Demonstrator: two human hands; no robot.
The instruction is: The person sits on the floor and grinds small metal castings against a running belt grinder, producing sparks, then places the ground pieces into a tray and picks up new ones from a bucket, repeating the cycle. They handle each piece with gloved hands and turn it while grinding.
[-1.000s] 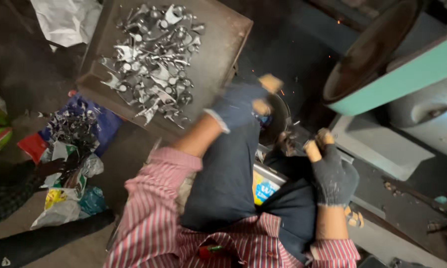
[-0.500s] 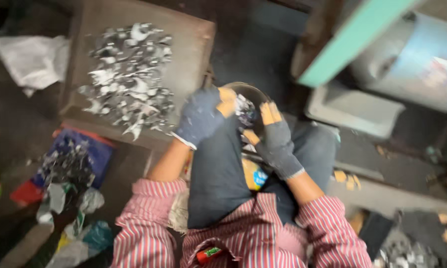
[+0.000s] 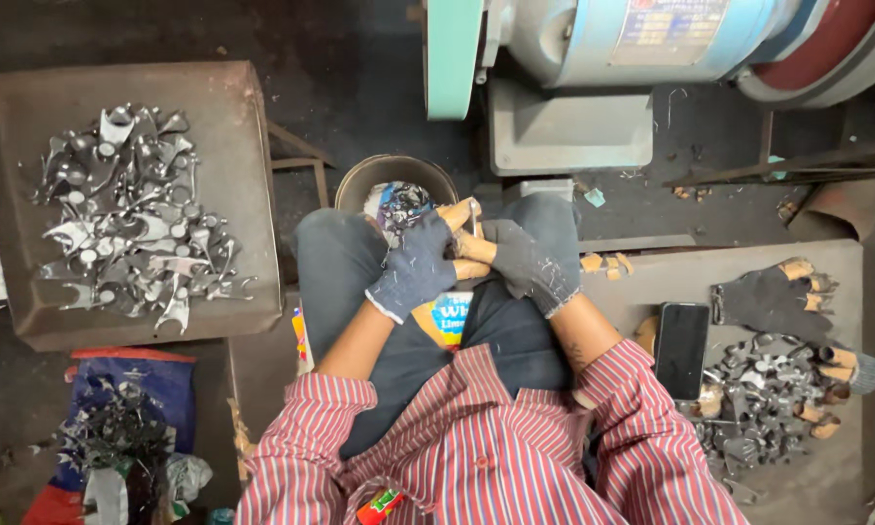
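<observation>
I sit looking down at my lap. My left hand (image 3: 413, 267) and my right hand (image 3: 527, 261) wear dark gloves with orange fingertips. They meet over my knees, fingers curled against each other. The fingertips touch at the middle, and whether a small part is pinched between them is hidden. Just beyond the hands, between my knees, stands a round metal bucket (image 3: 360, 185) with shiny metal pieces (image 3: 403, 202) in it.
A rusty tray (image 3: 253, 194) at my left holds several bright metal castings (image 3: 141, 214). A blue bench grinder (image 3: 651, 39) with a green guard (image 3: 452, 58) stands ahead. At my right lie a phone (image 3: 682, 350), spare gloves (image 3: 772, 297) and dark metal parts (image 3: 763, 408). A blue bag (image 3: 155, 379) sits lower left.
The view has swung and steadied over my lap. My hands have drawn back from the bucket's mouth and closed together over my knees.
</observation>
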